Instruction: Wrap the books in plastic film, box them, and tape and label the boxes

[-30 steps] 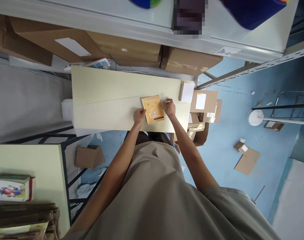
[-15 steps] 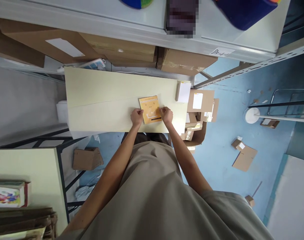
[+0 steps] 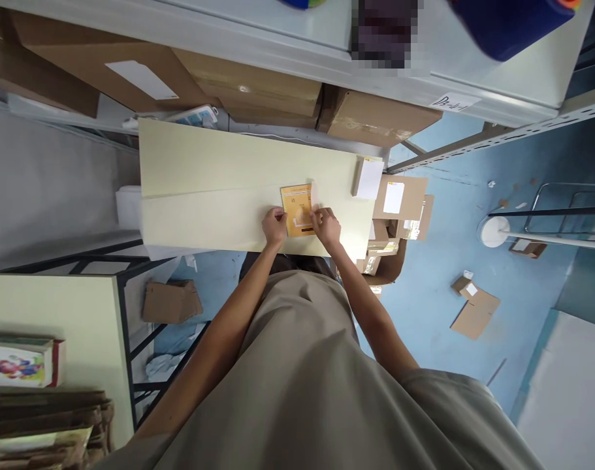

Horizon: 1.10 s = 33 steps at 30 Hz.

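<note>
An orange booklet [image 3: 298, 207] with a white drawing on its cover lies on the pale yellow table [image 3: 204, 163], near its front edge. My left hand [image 3: 274, 226] is closed at the booklet's left edge, fingertips pinched on it. At the right edge, my right hand [image 3: 326, 226] pinches the cover, which is lifted and curls back slightly, showing a pale strip beneath.
A white box [image 3: 368, 178] stands at the table's right end. Cardboard boxes [image 3: 272, 88] line the space under the grey shelf [image 3: 297, 49] behind. Open cartons [image 3: 400, 199] are to the right, and a second table [image 3: 52, 300] is at the left.
My right hand has lifted the booklet's right edge, so the cover now bends leftward. The whole view has shifted slightly. My left hand stays at the left edge.
</note>
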### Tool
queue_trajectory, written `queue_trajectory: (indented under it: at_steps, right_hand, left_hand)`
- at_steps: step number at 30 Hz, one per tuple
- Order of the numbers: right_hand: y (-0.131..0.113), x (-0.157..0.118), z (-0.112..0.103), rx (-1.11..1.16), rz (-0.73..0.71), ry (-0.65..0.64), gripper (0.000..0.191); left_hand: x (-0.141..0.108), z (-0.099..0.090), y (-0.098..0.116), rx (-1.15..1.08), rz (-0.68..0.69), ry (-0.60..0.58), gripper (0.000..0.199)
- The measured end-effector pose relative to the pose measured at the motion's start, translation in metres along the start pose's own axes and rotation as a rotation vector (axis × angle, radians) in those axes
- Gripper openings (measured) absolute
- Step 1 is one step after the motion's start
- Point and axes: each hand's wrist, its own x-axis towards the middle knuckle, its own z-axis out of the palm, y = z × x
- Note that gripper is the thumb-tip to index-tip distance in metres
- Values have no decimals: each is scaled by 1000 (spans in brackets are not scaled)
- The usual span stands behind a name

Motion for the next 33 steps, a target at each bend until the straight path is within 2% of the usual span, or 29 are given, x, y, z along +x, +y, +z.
queue_trajectory:
  at_steps: [6,9,11,13,15,16,20,23,26,28,30,33]
  right_hand:
    - [4,11,-2,203,94,-20,30]
    - [-1,14,-5,189,65,-30,28]
    - [-8,11,-7,156,41,-8,25]
    - [-18,7,-9,139,27,20,25]
    - [-28,3,-13,135,17,41,25]
    - [-32,2,-16,133,17,49,25]
    - [-49,-3,-33,135,1,25,24]
    - [-59,-4,-42,156,-96,-55,27]
    - [-64,-1,-37,156,-140,-78,35]
    - [-63,5,-25,136,-81,-87,34]
    - [-61,10,-9,121,10,-142,32]
    - [-61,14,17,112,82,-208,35]
  left_hand:
    - [0,-5,-6,28,49,-59,34]
    - [-8,-8,0,87,117,-77,44]
    - [-21,-8,10,112,229,-114,42]
    - [-39,-4,23,106,340,-212,41]
    - [-58,0,37,86,372,-301,50]
    - [-65,1,43,79,361,-304,51]
    - [-74,-7,55,72,307,-262,29]
    - [-67,-20,47,-24,251,-277,23]
    - [-61,-32,27,-191,86,-276,18]
    - [-59,-37,10,-248,-12,-253,10]
    - [-57,-41,-6,-240,-54,-195,5]
    - [-54,-48,-26,-133,-54,-56,14]
